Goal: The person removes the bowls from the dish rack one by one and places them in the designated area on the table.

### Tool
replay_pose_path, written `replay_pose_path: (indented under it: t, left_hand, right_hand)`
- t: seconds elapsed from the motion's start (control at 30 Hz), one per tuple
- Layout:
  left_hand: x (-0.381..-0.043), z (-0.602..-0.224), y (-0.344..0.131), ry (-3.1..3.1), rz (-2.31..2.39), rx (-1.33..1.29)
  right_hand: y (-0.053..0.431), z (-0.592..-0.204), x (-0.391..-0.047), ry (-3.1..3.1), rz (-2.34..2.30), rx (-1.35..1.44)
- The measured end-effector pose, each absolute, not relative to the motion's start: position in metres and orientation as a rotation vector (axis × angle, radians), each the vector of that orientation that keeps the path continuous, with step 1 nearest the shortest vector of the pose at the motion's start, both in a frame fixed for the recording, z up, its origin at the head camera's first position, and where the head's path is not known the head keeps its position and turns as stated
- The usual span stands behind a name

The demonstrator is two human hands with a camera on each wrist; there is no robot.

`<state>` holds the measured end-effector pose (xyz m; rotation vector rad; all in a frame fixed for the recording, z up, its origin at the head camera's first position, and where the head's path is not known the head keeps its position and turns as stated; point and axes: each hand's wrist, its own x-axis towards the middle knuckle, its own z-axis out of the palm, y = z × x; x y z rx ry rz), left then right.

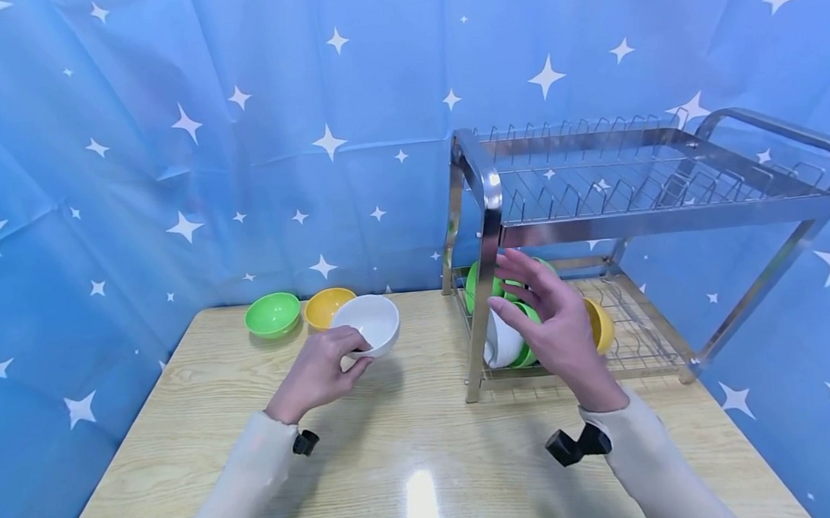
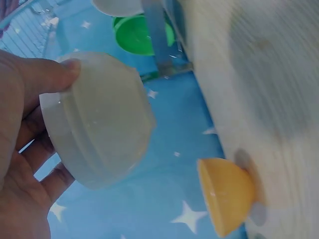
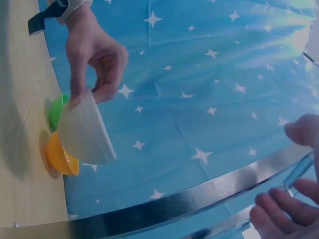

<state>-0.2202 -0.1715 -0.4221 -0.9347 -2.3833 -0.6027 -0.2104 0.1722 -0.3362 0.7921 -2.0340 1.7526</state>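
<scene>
My left hand [image 1: 329,367] pinches the near rim of a white bowl [image 1: 376,323], thumb on one side and fingers on the other. In the left wrist view the bowl [image 2: 102,122] is held clear of the table. A yellow bowl [image 1: 328,306] and a green bowl [image 1: 273,315] stand upright on the table just behind it. My right hand [image 1: 555,322] is raised in front of the rack's near left post, fingers spread and holding nothing. Behind that hand, a white bowl [image 1: 501,340], green bowls [image 1: 528,355] and a yellow bowl [image 1: 600,326] are partly hidden on the lower shelf.
A two-tier metal dish rack [image 1: 666,221] stands at the right of the wooden table [image 1: 206,434]. Wire slots line its upper tier. A blue curtain [image 1: 270,180] with white stars hangs behind the table and along both sides.
</scene>
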Motion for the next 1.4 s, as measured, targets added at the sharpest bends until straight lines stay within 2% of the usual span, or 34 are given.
replay_pose_path:
  t: [0.53, 1.4]
  left_hand:
    - [-0.225, -0.452, -0.198, -2.573, -0.618, -0.753]
    - [-0.229, -0.477, -0.218, -2.759, -0.611, -0.654]
  right_hand:
    - [0.165, -0.331, -0.227, -2.143, 1.595, 0.568]
    - [0.162, -0.333, -0.233, -2.181, 1.482, 0.612]
